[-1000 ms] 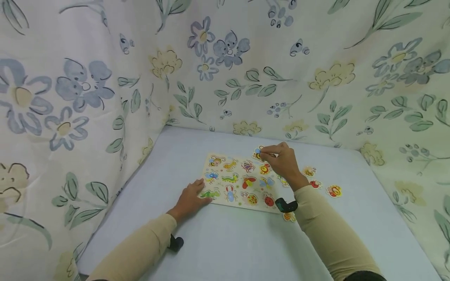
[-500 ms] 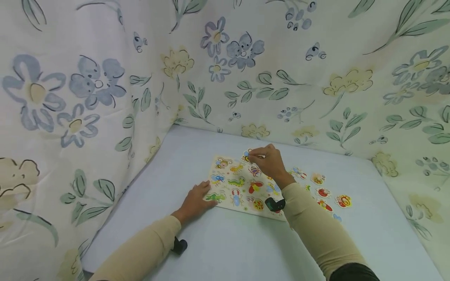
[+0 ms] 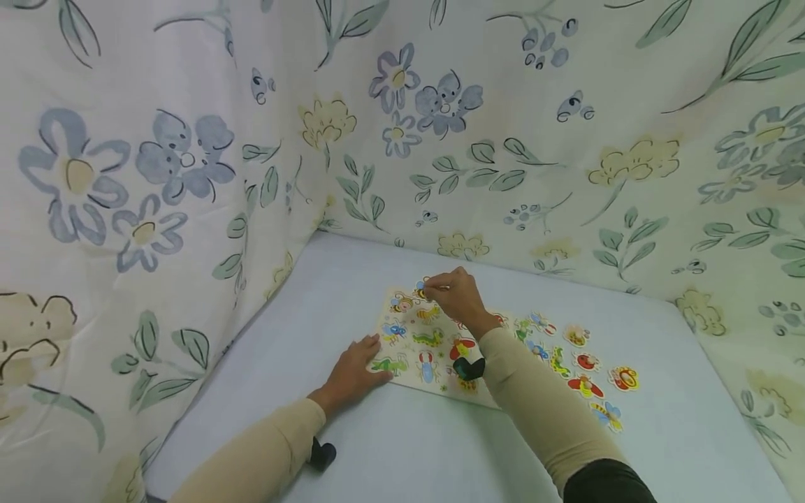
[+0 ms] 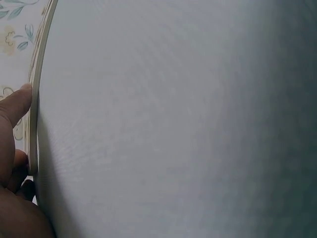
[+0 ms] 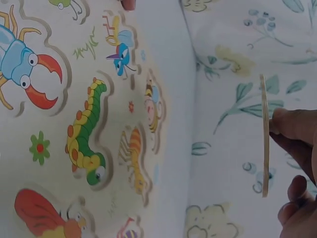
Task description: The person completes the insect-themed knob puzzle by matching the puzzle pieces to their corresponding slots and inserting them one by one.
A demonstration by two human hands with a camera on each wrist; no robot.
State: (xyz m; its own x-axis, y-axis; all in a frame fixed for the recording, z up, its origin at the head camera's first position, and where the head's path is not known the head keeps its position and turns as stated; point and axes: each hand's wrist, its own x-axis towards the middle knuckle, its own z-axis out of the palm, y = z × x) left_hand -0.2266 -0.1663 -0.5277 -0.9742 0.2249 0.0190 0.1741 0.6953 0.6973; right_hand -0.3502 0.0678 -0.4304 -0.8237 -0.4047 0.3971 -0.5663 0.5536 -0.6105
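A wooden insect puzzle board (image 3: 440, 356) lies flat on the white table, printed with colourful bugs in cut-out shapes. My left hand (image 3: 355, 374) rests at its near left corner, thumb along the front edge and fingers at the left side; the left wrist view shows the thumb (image 4: 20, 101) touching the board's edge (image 4: 33, 129). Above the board's far left part, my right hand (image 3: 455, 293) pinches a bee puzzle piece (image 3: 420, 289) between thumb and fingertips. In the right wrist view this thin wooden piece (image 5: 265, 144) appears edge-on, tilted up off the board.
Right of the board lie several loose insect pieces, among them a ladybird (image 3: 587, 361), a red-winged bug (image 3: 585, 386) and a blue-winged one (image 3: 606, 415). Floral curtains (image 3: 503, 140) hang along the table's back and sides. My right forearm covers part of the board.
My right hand has moved left with the bee piece, from above the board's far right to its far left corner. The left hand stays at the board. The head view has shifted slightly.
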